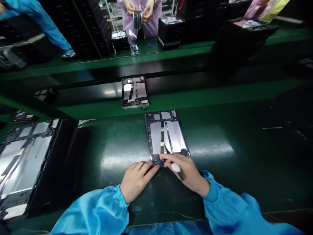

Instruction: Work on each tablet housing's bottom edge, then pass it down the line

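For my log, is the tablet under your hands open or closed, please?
Open: the tablet lies flat, its silver plates and ribbon cables exposed.

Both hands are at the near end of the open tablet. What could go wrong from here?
1. The white tool in the right hand sits at the exposed near end of the tablet; a slip might scratch parts there.
2. Only fingertips of the left hand steady the tablet; it could slide on the glossy bench.
3. The fingers hide the work spot, so alignment is hard to check.
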Demonstrator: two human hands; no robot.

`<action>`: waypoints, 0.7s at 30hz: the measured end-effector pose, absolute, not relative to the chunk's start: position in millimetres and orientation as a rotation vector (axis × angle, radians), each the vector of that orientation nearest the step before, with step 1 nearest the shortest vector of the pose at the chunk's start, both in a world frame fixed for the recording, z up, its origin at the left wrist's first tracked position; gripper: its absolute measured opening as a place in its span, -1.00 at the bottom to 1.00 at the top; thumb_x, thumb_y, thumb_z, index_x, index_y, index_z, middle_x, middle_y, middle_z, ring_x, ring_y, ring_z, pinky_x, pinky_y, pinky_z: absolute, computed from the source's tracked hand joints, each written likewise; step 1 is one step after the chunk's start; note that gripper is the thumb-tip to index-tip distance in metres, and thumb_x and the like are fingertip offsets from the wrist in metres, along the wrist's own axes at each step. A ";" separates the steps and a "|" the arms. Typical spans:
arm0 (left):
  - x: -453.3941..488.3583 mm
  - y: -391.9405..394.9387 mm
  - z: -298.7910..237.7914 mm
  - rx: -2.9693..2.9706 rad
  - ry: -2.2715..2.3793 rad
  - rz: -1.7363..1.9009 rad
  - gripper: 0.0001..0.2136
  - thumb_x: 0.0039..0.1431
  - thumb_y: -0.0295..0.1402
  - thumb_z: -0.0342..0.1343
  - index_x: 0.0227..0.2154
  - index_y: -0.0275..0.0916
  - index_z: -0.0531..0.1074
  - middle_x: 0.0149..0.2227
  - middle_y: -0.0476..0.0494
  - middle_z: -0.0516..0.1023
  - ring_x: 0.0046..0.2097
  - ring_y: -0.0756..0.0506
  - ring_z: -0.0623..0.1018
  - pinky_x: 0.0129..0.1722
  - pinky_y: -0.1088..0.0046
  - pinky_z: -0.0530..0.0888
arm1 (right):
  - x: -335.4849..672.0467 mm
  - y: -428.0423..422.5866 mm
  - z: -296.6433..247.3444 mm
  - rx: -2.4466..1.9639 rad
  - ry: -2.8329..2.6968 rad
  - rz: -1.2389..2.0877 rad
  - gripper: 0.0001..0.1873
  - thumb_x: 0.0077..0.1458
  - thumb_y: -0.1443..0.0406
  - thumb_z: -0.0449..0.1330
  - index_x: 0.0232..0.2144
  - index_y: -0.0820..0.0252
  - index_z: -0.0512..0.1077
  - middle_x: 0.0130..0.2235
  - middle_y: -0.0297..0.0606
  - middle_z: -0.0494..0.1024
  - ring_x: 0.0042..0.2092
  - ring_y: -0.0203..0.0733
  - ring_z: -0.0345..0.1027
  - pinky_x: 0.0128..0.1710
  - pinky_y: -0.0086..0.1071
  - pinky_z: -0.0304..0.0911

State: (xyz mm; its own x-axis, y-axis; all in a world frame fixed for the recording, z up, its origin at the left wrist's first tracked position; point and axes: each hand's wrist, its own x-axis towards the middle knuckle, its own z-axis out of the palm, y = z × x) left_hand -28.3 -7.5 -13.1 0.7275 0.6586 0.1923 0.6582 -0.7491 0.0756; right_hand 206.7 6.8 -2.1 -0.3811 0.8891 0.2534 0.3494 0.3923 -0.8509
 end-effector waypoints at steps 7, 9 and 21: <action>-23.2 -9.7 -13.7 2.820 1.141 0.414 -0.69 0.39 -0.46 -0.14 0.12 -0.23 0.29 -0.04 -0.24 0.45 -0.12 -0.14 0.48 -0.21 0.31 0.48 | 218.4 -9.9 3.6 -1.175 -1.706 1.260 -0.70 0.32 0.25 0.05 0.04 0.06 0.43 -0.20 -0.21 0.54 -0.39 -0.26 0.46 -0.48 -0.42 0.44; -23.6 -9.6 -13.6 2.811 1.145 0.427 -0.69 0.39 -0.46 -0.15 0.13 -0.22 0.29 -0.04 -0.24 0.45 -0.12 -0.14 0.48 -0.21 0.31 0.49 | 215.9 -9.6 3.4 -1.169 -1.745 1.211 -0.78 0.29 0.27 0.09 -0.09 0.11 0.47 -0.25 -0.22 0.57 -0.31 -0.20 0.50 -0.33 -0.35 0.47; -27.0 -7.5 -17.1 2.794 1.107 0.502 -0.68 0.37 -0.49 -0.10 0.12 -0.21 0.33 -0.03 -0.24 0.44 -0.08 -0.15 0.47 -0.16 0.28 0.51 | 231.9 -10.8 -7.0 -1.236 -1.709 1.106 -0.83 0.26 0.31 0.10 -0.22 0.16 0.50 -0.29 -0.18 0.57 -0.34 -0.17 0.50 -0.43 -0.36 0.45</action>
State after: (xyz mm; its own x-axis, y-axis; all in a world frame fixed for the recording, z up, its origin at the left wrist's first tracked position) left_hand -27.0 -7.5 -17.1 0.6825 0.6804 0.2668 0.6491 -0.7321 0.2065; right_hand 231.9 -10.8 -7.0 -0.2596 0.9625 0.0787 0.3225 0.1632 -0.9324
